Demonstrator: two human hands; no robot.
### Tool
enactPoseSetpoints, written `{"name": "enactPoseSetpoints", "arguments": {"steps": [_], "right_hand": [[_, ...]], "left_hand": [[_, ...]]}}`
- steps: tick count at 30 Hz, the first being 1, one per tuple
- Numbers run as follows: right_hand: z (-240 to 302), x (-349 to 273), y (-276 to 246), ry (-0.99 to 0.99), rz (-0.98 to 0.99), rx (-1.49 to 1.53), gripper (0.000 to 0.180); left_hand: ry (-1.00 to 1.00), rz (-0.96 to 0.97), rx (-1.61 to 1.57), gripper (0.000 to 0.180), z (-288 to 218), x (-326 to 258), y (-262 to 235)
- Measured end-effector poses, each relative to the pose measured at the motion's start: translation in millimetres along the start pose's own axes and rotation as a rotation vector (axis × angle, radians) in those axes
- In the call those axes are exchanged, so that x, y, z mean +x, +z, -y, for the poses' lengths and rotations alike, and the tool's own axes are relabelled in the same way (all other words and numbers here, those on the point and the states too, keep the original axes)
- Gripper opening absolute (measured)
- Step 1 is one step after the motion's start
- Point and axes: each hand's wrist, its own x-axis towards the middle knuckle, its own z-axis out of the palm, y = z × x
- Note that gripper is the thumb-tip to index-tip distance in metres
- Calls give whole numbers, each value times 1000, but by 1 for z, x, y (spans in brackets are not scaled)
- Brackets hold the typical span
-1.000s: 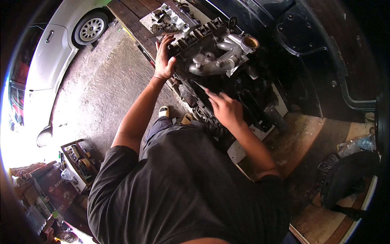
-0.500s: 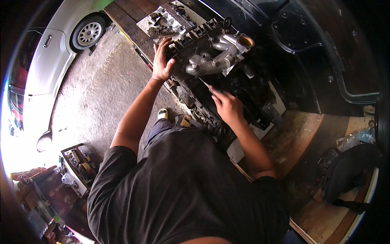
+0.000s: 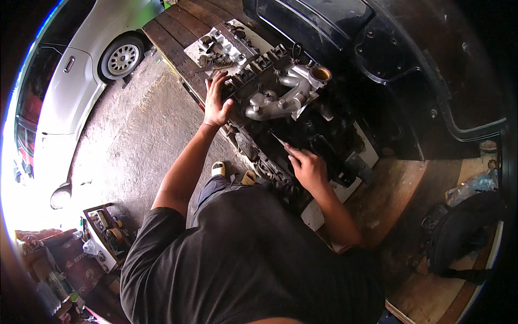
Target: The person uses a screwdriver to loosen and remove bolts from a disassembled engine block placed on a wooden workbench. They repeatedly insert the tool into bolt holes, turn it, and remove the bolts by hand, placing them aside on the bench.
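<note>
My left hand [image 3: 217,102] lies against the left side of a dark, greasy engine [image 3: 261,159], next to its cylinder head [image 3: 251,73]. Its fingers are stretched up and the thumb stands apart. In my right hand [image 3: 310,170] is a thin, pale, pointed tool [image 3: 278,139], its exact kind unclear. The tip points up and left at the dark engine surface; I cannot tell whether it touches. Just beyond the tip sits a silver intake manifold [image 3: 280,105] with curved pipes and a round, brownish opening. My right palm hides the tool's handle.
Behind the engine, a silvery metal part [image 3: 229,46] rests on a white board upon a wooden bench [image 3: 183,24]. A black vehicle panel [image 3: 388,81] rises at right. A silver car [image 3: 70,81] stands left, and a box of tools [image 3: 105,232] lower left. A black bag-like object [image 3: 458,232] lies right.
The whole view has shifted, so the engine appears lower. My right hand and the tool have drawn back slightly toward me, away from the manifold. My left hand stays at the engine's side.
</note>
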Motion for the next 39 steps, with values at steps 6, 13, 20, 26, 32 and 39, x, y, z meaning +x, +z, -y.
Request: {"name": "enactPoseSetpoints", "arguments": {"steps": [6, 13, 20, 26, 32, 39], "right_hand": [[-8, -8, 11, 29, -78, 70, 30], [-26, -12, -13, 105, 50, 115, 29], [-22, -7, -17, -37, 53, 54, 28], [-6, 4, -16, 56, 107, -91, 28], [-23, -22, -33, 51, 17, 70, 27], [-18, -22, -40, 208, 24, 14, 30]], "left_hand": [[17, -5, -4, 89, 2, 3, 3], [19, -21, 25, 90, -2, 3, 2], [21, -27, 17, 86, -1, 3, 3], [28, -33, 26, 84, -3, 3, 6], [30, -21, 36, 87, -3, 4, 3], [33, -23, 22, 89, -1, 5, 4]]}}
